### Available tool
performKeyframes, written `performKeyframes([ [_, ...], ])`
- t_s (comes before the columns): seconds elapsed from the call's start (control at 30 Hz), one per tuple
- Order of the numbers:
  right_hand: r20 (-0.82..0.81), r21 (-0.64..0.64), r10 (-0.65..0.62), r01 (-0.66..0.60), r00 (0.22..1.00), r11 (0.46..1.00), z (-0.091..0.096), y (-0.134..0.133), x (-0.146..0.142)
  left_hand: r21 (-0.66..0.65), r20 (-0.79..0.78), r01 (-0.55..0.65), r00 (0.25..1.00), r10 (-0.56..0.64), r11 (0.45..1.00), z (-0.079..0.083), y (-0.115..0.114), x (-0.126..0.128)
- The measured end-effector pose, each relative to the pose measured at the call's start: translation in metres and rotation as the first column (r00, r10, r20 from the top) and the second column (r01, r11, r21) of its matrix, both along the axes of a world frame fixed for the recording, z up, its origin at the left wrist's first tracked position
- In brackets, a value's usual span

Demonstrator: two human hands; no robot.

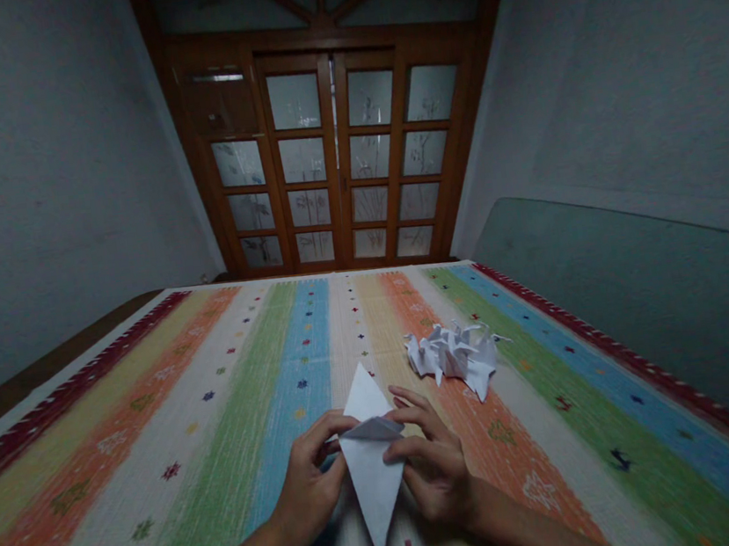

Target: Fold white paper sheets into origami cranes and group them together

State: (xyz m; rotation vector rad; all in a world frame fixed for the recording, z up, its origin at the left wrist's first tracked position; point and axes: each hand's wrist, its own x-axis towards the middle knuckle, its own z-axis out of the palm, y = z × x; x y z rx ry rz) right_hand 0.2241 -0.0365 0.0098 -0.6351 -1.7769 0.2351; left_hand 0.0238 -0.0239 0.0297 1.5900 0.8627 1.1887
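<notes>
Between my hands is a folded sheet of white paper (375,480), shaped like a long diamond with one point away from me and one toward me. A small flap stands up across its middle. My left hand (313,474) pinches the paper's left edge between thumb and fingers. On the opposite edge, my right hand (433,459) has its thumb on the paper near the flap and its fingers curled around the side. Some fingertips of both hands are hidden behind the paper.
A cluster of white folded paper figures (454,355) sits on the striped tablecloth (225,432), beyond my right hand. Past the table's far edge are wooden doors with glass panes (337,161). A pale green panel (604,279) leans along the right wall.
</notes>
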Motion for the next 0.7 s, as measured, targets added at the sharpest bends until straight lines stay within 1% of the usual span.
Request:
performKeyframes([
  [0.07,-0.011,-0.020,-0.012,0.011,1.000,1.000,0.000,0.000,-0.001,-0.005,-0.012,-0.006,1.000,0.006,1.000,0.000,0.000,-0.001],
  [0.13,-0.039,-0.072,-0.023,0.021,0.999,0.997,-0.001,0.001,-0.003,-0.024,-0.024,-0.016,1.000,0.015,1.000,-0.001,0.000,-0.001],
  [0.23,-0.082,-0.176,-0.038,0.023,0.996,0.984,-0.002,0.003,-0.004,-0.045,-0.004,-0.039,0.999,0.039,0.998,-0.004,0.000,-0.002],
  [0.37,-0.111,-0.238,-0.078,0.050,0.991,0.970,-0.003,0.007,-0.004,-0.040,0.022,-0.058,0.998,0.059,0.997,-0.007,0.000,-0.001],
  [0.47,-0.186,-0.307,-0.074,0.014,0.980,0.952,-0.004,0.010,-0.004,-0.021,0.015,-0.047,0.999,0.047,0.999,-0.007,0.000,-0.001],
  [0.53,-0.245,-0.393,-0.074,-0.030,0.967,0.919,-0.004,0.012,-0.005,-0.022,0.006,-0.043,0.999,0.044,0.999,-0.006,0.000,0.000],
  [0.63,-0.328,-0.533,-0.114,-0.084,0.938,0.842,-0.003,0.011,-0.009,-0.047,-0.006,-0.064,0.998,0.064,0.997,-0.002,-0.001,0.000],
  [0.7,-0.370,-0.596,-0.133,-0.125,0.919,0.793,-0.002,0.011,-0.011,-0.073,-0.009,-0.087,0.996,0.087,0.993,0.001,-0.001,0.001],
])
